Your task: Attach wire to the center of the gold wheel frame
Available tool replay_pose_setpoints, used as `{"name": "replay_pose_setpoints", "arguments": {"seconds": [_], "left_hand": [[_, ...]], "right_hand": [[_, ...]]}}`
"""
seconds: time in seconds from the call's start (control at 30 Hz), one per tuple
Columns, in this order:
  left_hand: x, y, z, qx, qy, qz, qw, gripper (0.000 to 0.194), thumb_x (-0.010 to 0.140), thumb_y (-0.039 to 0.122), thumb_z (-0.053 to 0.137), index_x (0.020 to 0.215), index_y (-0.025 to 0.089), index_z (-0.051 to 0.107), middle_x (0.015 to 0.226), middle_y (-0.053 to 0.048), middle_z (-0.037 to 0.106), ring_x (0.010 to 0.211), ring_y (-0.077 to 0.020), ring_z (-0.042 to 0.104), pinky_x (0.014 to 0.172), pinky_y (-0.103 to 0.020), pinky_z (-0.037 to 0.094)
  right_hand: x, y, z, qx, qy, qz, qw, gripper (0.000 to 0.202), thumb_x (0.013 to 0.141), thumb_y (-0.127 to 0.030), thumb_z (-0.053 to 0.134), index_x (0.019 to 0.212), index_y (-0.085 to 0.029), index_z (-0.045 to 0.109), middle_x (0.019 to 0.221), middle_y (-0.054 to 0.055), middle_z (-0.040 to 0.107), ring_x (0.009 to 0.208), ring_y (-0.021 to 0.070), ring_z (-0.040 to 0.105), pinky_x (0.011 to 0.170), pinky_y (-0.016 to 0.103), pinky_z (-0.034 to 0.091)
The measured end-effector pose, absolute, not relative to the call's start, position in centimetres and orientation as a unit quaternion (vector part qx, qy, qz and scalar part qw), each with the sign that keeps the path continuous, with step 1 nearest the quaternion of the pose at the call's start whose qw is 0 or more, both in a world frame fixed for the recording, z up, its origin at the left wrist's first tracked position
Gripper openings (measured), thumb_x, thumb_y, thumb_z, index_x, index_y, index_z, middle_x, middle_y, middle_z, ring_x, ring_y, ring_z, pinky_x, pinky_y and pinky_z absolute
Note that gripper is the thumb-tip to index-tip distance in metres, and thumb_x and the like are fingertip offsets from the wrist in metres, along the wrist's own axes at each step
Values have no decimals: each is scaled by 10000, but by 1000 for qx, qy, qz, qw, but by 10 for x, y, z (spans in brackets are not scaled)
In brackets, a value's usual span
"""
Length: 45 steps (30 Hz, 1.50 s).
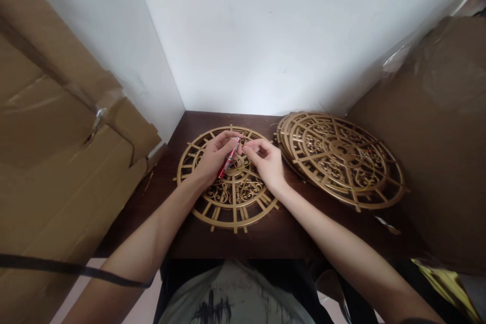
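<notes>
A round gold openwork panel [235,225] with scrollwork and spokes lies flat on the dark brown table, with both hands over its upper middle. Between the thumb and fingers of my left hand [214,154] is a slim red and silver pen-like tool [227,162], slanting down to the left. My right hand [268,159] is closed in a pinch close to the left fingertips. What it pinches is too small to make out. A thin yellow strand [246,165] shows near the panel's centre, beneath the hands.
Similar gold panels [341,154] are stacked at the right, with yellow strands on top. Cardboard [56,126] stands at the left and more cardboard [429,126] at the right. A white wall [266,35] rises behind the table [250,245]. Small scraps [387,225] lie at the right.
</notes>
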<state>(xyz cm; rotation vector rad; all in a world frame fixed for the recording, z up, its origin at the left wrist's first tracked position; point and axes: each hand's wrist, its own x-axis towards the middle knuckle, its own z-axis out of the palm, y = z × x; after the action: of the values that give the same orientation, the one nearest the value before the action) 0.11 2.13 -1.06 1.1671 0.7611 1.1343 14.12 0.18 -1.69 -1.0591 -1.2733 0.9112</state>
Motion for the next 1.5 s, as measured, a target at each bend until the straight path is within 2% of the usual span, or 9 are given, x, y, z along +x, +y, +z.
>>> {"name": "replay_pose_setpoints", "arguments": {"seconds": [0.23, 0.4, 0.6, 0.93, 1.27, 1.5], "left_hand": [[-2, 24, -9, 468, 337, 509, 639, 275, 759, 320, 654, 964, 145, 599, 693, 4, 595, 503, -44, 470, 475, -158, 381], [-2, 25, -8, 444, 353, 534, 627, 288, 740, 309, 667, 946, 124, 588, 696, -12, 614, 555, -73, 537, 505, -177, 426], [0, 25, -8, 418, 375, 551, 617, 282, 734, 305, 668, 925, 126, 563, 658, -3, 617, 422, -41, 421, 392, -162, 328], [0, 27, -10, 409, 385, 574, 596, 236, 737, 293, 655, 870, 124, 557, 643, -1, 617, 426, -39, 431, 403, -160, 332], [0, 27, -12, 409, 392, 584, 582, 245, 737, 309, 656, 854, 128, 540, 637, 4, 607, 413, -39, 424, 378, -162, 326], [1, 28, -13, 398, 394, 588, 584, 222, 739, 291, 647, 827, 133, 518, 626, 11, 593, 411, -40, 425, 373, -159, 337]], "right_hand": [[141, -4, -18, -424, -626, 313, 574, 45, 789, -233, 623, 773, -203, 654, 672, -20, 533, 579, 109, 431, 580, 257, 372], [140, -12, -16, -372, -719, 269, 521, 69, 832, -267, 598, 810, -217, 640, 649, -25, 487, 592, 119, 460, 618, 274, 398], [139, -17, -18, -295, -804, 230, 463, 102, 866, -284, 556, 838, -208, 618, 662, -17, 477, 590, 114, 464, 581, 253, 393], [140, -17, -20, -281, -833, 179, 443, 108, 876, -250, 539, 849, -165, 599, 647, -24, 479, 553, 83, 452, 527, 214, 361], [139, -18, -20, -319, -835, 143, 426, 159, 875, -283, 524, 783, -166, 581, 638, -26, 503, 541, 76, 450, 516, 206, 344], [139, -17, -24, -317, -843, 137, 411, 164, 875, -278, 525, 776, -167, 592, 494, -76, 420, 441, 52, 404, 487, 190, 314]]}}
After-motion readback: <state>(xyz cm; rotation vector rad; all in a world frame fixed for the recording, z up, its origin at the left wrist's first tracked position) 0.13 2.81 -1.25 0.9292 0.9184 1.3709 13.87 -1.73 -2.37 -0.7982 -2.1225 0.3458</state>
